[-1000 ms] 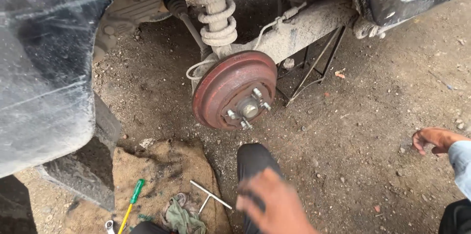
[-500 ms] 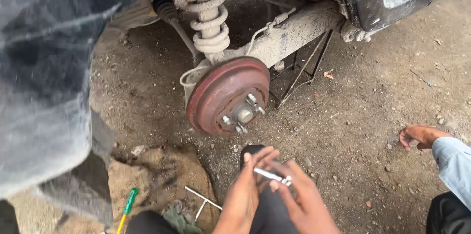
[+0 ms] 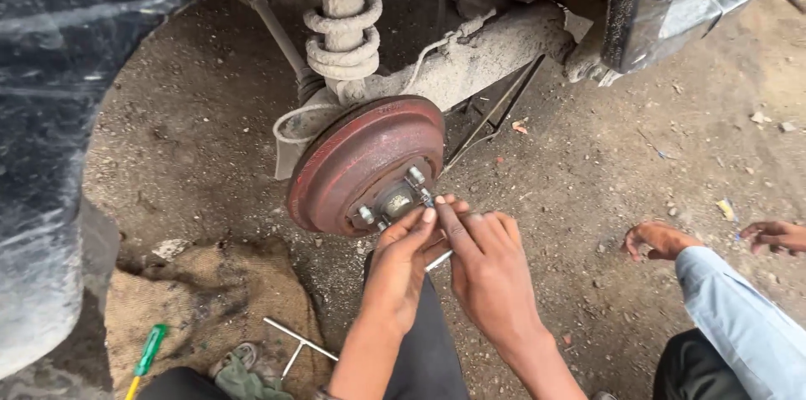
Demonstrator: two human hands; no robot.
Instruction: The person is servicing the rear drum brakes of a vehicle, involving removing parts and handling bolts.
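A rust-red brake drum [image 3: 365, 161] with wheel studs hangs under the wheel arch of a raised car. My left hand [image 3: 401, 270] and my right hand [image 3: 489, 276] are pressed together just below its hub [image 3: 395, 201], fingertips touching by a lower stud. Between them they pinch a small shiny metal tool [image 3: 438, 260]; only a short silver end shows between the palms. My dark trouser leg [image 3: 428, 350] lies under both wrists.
A coil spring [image 3: 342, 26] and dirty axle beam [image 3: 483, 52] sit behind the drum. A burlap sack [image 3: 210, 299], a T-shaped metal wrench [image 3: 295, 339] and a green-handled screwdriver [image 3: 149, 351] lie lower left. Another person's hand [image 3: 659, 239] and blue sleeve [image 3: 739, 320] rest right.
Both my hands have come up from my lap to the drum's hub, carrying the shiny tool. The view has moved closer to the drum.
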